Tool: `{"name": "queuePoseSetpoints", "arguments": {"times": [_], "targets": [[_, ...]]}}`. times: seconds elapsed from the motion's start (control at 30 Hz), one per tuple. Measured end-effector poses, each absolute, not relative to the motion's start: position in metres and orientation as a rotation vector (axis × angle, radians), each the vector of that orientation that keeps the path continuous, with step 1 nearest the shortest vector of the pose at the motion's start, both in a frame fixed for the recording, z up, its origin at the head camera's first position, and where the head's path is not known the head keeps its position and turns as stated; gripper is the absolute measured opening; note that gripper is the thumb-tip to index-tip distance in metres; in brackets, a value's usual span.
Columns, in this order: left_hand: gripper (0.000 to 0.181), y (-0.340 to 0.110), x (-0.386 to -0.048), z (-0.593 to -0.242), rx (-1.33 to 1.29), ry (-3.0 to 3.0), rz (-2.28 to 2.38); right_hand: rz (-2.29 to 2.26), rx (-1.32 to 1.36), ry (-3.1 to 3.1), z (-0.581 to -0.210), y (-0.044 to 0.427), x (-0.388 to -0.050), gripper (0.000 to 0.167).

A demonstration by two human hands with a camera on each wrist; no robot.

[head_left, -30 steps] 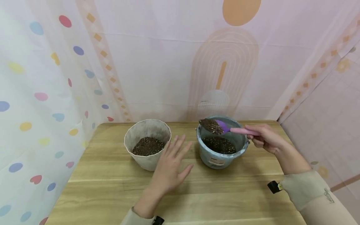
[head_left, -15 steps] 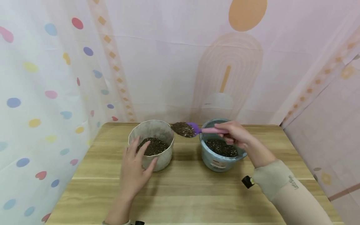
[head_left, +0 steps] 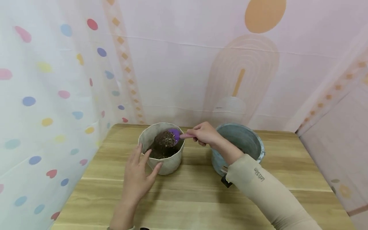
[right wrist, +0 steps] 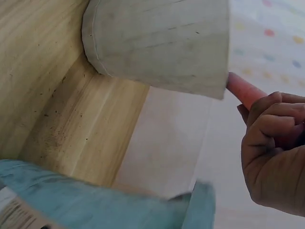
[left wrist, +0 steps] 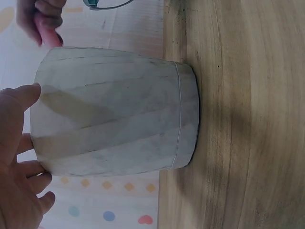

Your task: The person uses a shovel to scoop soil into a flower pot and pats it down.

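Just inside the mouth of the pale pot (head_left: 169,165), the purple trowel (head_left: 176,135) carries a heap of dark soil (head_left: 164,139), and from my end I watch the right hand (head_left: 204,133) grip its pink handle (head_left: 187,136) with curled fingers. The left hand (head_left: 137,175) is spread wide at the pot's near left rim; its fingertips come to the edge, though I can't tell how firmly they bear on it. My worry is a spill: with the handle so close to the rim, a knock could jolt soil outside onto the wooden table (head_left: 184,201). A pot that looks light, if poorly braced, might then slide or tip. I would also mind the right sleeve (head_left: 256,179) near the blue bucket (head_left: 260,143), which a wide swing could nudge. The pot reads as thin-walled, faceted and scuffed, with a wavy lip; the bucket looks like mottled plastic, rounder at the rim. The soil seems loose and grainy, flecked with pale bits, and the table shows streaky grain.
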State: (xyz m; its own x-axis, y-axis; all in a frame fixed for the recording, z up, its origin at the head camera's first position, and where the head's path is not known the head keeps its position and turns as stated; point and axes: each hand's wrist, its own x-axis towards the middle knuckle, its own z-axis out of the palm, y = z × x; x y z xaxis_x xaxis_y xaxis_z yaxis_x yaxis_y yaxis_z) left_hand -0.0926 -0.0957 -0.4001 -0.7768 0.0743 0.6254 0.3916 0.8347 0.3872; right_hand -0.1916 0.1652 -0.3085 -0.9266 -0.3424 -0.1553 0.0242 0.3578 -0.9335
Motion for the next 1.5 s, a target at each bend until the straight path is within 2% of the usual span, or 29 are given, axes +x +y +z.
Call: {"name": "queuePoseSetpoints", "arguments": {"times": [0.13, 0.3, 0.5, 0.6, 0.8, 0.93, 1.1, 1.27, 1.5], "targets": [[0.064, -0.09, -0.093, -0.402, -0.35, -2.42, -0.69, -1.321, -0.455, 2.536, -0.314, 0.153, -0.189, 0.025], [0.067, -0.086, -0.093, -0.404, -0.364, -2.439, -0.689, -0.965, -0.889, 2.902, -0.321, 0.149, -0.178, 0.023], [0.071, -0.081, -0.095, -0.401, -0.385, -2.401, -0.664, -1.06, -1.189, 3.163, -0.318, 0.165, -0.169, 0.017], [0.071, -0.075, -0.098, -0.399, -0.438, -2.357, -0.666, -1.242, -1.152, 3.118, -0.309, 0.185, -0.161, 0.02], [0.061, -0.053, -0.101, -0.398, -0.624, -2.205, -0.745, -1.411, -0.776, 2.961, -0.281, 0.246, -0.14, 0.027], [0.049, -0.03, -0.096, -0.397, -0.757, -2.103, -0.819, -1.361, -0.646, 2.957, -0.258, 0.293, -0.123, 0.031], [0.043, 0.003, -0.09, -0.4, -0.953, -2.062, -0.821, -1.183, -0.583, 3.053, -0.232, 0.344, -0.1, 0.025], [0.056, 0.035, -0.092, -0.402, -1.051, -2.239, -0.751, -0.852, -0.533, 3.011, -0.219, 0.362, -0.098, 0.023], [0.075, 0.062, -0.1, -0.398, -1.151, -2.571, -0.493, -0.6, -0.694, 2.781, -0.228, 0.349, -0.112, 0.008]]}}
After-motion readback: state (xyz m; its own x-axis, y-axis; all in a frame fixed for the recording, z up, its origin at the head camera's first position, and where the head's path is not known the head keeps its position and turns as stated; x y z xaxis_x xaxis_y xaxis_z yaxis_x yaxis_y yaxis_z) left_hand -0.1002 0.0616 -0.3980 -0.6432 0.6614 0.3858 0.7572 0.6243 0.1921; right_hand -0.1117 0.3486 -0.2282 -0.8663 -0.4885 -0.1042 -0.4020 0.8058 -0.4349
